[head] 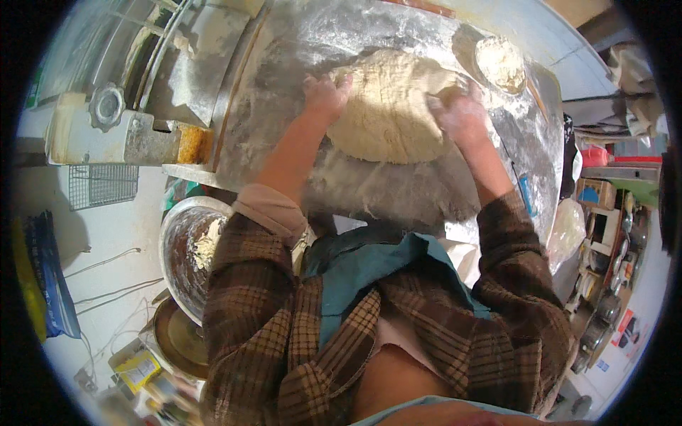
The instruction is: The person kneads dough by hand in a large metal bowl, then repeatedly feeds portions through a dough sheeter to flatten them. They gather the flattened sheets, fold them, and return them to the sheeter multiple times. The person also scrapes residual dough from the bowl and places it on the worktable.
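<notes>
A large flattened piece of dough [391, 112] lies on a floured work table [266, 122] in front of me. My left hand [327, 97] grips the dough's upper left edge, with its fingers curled. At the upper right edge, my right hand [459, 109] has its fingers bent around a raised fold of the dough. Flour coats both hands. A bowl of flour [501, 61] stands just beyond my right hand, at the table's far right.
A dough-rolling machine [128, 136] stands at the left. Below it is a large metal bowl [178, 250] with dough scraps. A thin stick [537, 101] and a blue-handled tool [527, 196] lie at the table's right side. Shelves with jars [607, 306] stand farther right.
</notes>
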A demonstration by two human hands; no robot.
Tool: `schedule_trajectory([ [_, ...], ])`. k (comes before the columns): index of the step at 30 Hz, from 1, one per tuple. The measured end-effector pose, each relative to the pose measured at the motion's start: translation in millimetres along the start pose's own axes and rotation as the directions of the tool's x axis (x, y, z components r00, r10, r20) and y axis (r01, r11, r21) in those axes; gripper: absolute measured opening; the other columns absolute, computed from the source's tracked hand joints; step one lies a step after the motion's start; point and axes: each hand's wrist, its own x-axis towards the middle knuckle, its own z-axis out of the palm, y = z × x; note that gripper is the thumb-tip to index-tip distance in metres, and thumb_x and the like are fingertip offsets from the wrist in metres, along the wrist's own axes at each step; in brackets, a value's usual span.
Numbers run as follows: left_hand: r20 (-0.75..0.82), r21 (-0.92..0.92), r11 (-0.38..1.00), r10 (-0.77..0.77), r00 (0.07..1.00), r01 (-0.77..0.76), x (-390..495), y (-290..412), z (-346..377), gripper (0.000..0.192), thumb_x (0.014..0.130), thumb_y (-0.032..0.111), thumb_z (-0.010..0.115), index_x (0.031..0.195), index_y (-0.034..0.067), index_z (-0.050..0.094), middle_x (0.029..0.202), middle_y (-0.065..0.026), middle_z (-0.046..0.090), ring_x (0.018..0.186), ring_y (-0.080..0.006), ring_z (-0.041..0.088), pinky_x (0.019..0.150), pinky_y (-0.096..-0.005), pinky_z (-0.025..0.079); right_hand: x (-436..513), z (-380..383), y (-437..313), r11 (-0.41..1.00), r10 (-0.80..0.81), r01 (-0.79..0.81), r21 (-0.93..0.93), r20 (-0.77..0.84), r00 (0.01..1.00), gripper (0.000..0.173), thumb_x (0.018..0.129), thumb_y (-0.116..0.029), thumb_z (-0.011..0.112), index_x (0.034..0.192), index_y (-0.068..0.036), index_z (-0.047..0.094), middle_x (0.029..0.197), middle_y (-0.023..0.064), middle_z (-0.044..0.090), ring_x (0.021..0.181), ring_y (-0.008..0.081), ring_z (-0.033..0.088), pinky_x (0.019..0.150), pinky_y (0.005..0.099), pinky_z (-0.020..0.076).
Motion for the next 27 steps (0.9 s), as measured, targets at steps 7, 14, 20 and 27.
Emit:
schedule_trajectory([
  [7, -0.595, 0.064, 0.925, 0.337, 0.73, -0.375, -66.5, 25.2, 18.0, 0.071, 0.083, 0.039, 0.05, 0.14, 0.004, 0.026, 0.145, -0.0267, 0.014, 0.133, -0.0454, 0.012, 0.105, -0.0547, 0.017, -13.1, 2.2, 14.0, 0.878, -0.198, 0.278, 0.39, -0.233, 0.952, 0.052, 0.076, -0.032, 0.066, 0.12, -0.007, 0.053, 0.13, 0.0174, 0.045, 0.122, 0.0362, 0.041, 0.103, 0.0418, 0.0314],
  [14, -0.248, 0.526, 0.797, 0.477, 0.843, -0.296, -59.1, 31.8, 38.7, 0.061, 0.083, 0.031, 0.052, 0.138, 0.015, 0.034, 0.147, -0.0137, 0.019, 0.136, -0.0317, 0.016, 0.103, -0.0561, 0.02, 26.4, 71.1, 4.4, 0.807, -0.489, 0.554, 0.207, -0.295, 0.821, 0.053, 0.082, -0.041, 0.055, 0.124, -0.01, 0.051, 0.132, 0.0175, 0.044, 0.124, 0.0323, 0.039, 0.104, 0.042, 0.0303],
  [20, -0.565, -0.261, 0.781, 0.353, 0.746, -0.567, -80.2, -6.9, 23.1, 0.039, 0.084, 0.024, 0.051, 0.119, 0.006, 0.053, 0.106, -0.0127, 0.056, 0.099, -0.0306, 0.049, 0.088, -0.0439, 0.037, 78.1, 59.0, 108.0, 0.815, 0.047, 0.186, 0.548, -0.382, 0.923, 0.029, 0.086, -0.017, 0.054, 0.112, -0.006, 0.06, 0.107, 0.0162, 0.06, 0.097, 0.0276, 0.058, 0.086, 0.0368, 0.0447],
  [27, -0.556, -0.58, 0.677, 0.077, 0.828, -0.452, -162.0, -22.0, 37.5, 0.022, 0.081, 0.011, 0.05, 0.099, 0.004, 0.061, 0.094, -0.0121, 0.059, 0.092, -0.0301, 0.051, 0.084, -0.0388, 0.04, 127.5, 77.2, 204.9, 0.995, 0.098, -0.103, 0.001, -0.304, 0.948, 0.032, 0.078, -0.031, 0.06, 0.097, -0.006, 0.066, 0.091, 0.0161, 0.066, 0.084, 0.0323, 0.063, 0.073, 0.0372, 0.0493],
])
